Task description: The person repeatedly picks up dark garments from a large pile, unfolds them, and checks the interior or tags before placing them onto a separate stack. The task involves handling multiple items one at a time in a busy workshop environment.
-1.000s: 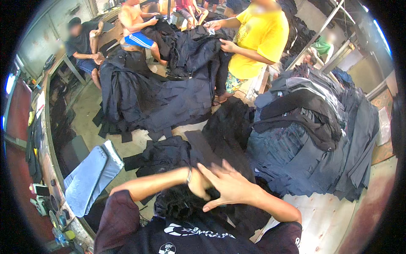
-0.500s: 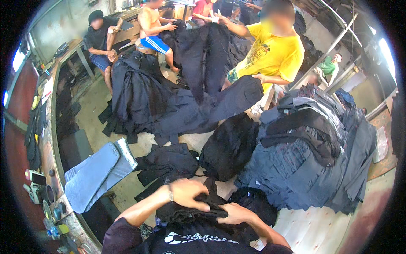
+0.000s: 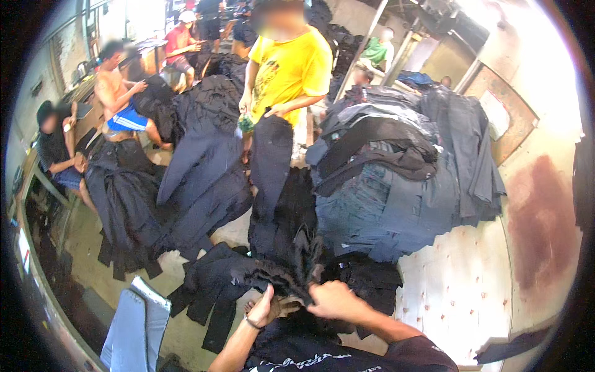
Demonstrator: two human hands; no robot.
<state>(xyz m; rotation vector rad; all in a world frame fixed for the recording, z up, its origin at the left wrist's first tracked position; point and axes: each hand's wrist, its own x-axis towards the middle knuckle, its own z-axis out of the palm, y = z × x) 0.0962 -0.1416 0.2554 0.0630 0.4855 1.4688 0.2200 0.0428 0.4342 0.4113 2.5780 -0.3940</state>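
My right hand (image 3: pixel 336 302) is closed on a fold of a black garment (image 3: pixel 305 257), just in front of my body. My left hand (image 3: pixel 263 309), with a dark band at the wrist, is held beside that cloth with its thumb raised and fingers apart. Its lower fingers are partly hidden. The garment stretches away from my right hand toward the floor pile, and its exact kind is hard to make out. More black garments (image 3: pixel 214 279) lie crumpled beyond my left hand. Another dark heap (image 3: pixel 370 288) lies past my right forearm.
A person in a yellow shirt (image 3: pixel 291 68) stands ahead, holding dark trousers (image 3: pixel 271 161). A large pile of dark and grey trousers (image 3: pixel 384 204) rises at right. A grey-blue padded board (image 3: pixel 136 325) stands at lower left. Other people sit at far left beside draped garments (image 3: pixel 124 186).
The view has swung right. My hands have moved from close together on the cloth to apart, the right one still gripping. The person in yellow has lowered the raised trousers.
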